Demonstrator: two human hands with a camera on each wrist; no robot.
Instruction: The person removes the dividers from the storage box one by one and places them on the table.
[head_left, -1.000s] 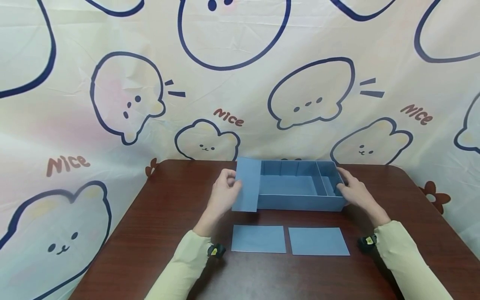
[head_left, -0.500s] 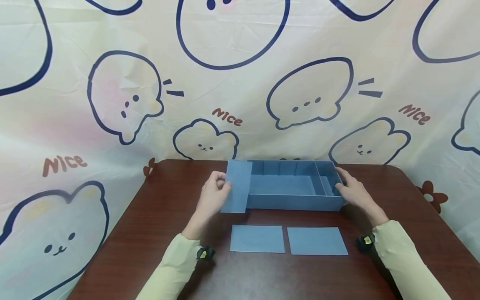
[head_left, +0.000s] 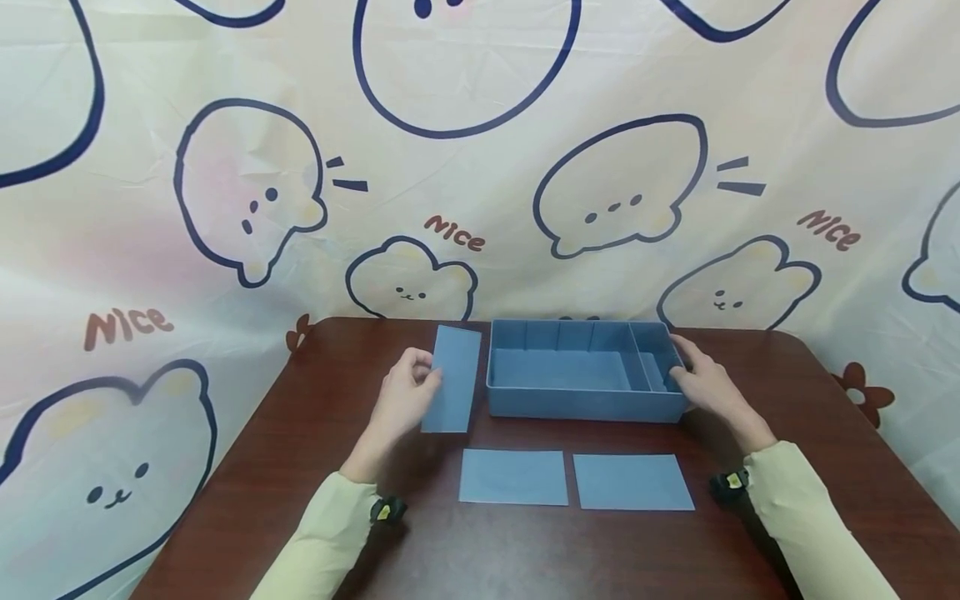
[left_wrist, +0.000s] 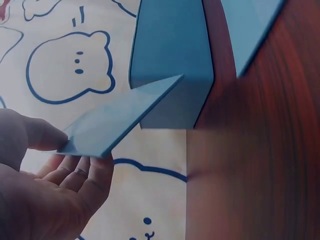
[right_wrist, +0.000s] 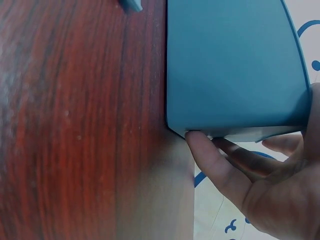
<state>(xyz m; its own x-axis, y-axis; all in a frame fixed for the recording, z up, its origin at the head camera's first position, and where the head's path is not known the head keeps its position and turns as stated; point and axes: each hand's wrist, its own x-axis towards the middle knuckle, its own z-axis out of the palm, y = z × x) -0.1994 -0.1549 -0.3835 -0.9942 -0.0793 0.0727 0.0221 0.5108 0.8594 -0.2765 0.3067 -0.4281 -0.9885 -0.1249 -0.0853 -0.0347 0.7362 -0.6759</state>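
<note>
My left hand pinches a thin blue rectangular panel by its left long edge. In the left wrist view the thumb lies on top of the panel and the fingers are beneath. The panel is apart from the box, just to its left. A blue storage box, open at the top, stands on the table with one wall splitting it into a large and a small compartment. At its right end, my right hand grips the end wall. The right wrist view shows several fingertips against the outside of the box.
Two flat blue panels lie side by side on the dark wooden table in front of the box: a left panel and a right panel. A printed cloth hangs behind the table's far edge and at its sides.
The left hand has moved the panel leftward and slightly nearer, from over the box's left end to beside it. The large compartment's left part is now uncovered. The right hand stays at the box.
</note>
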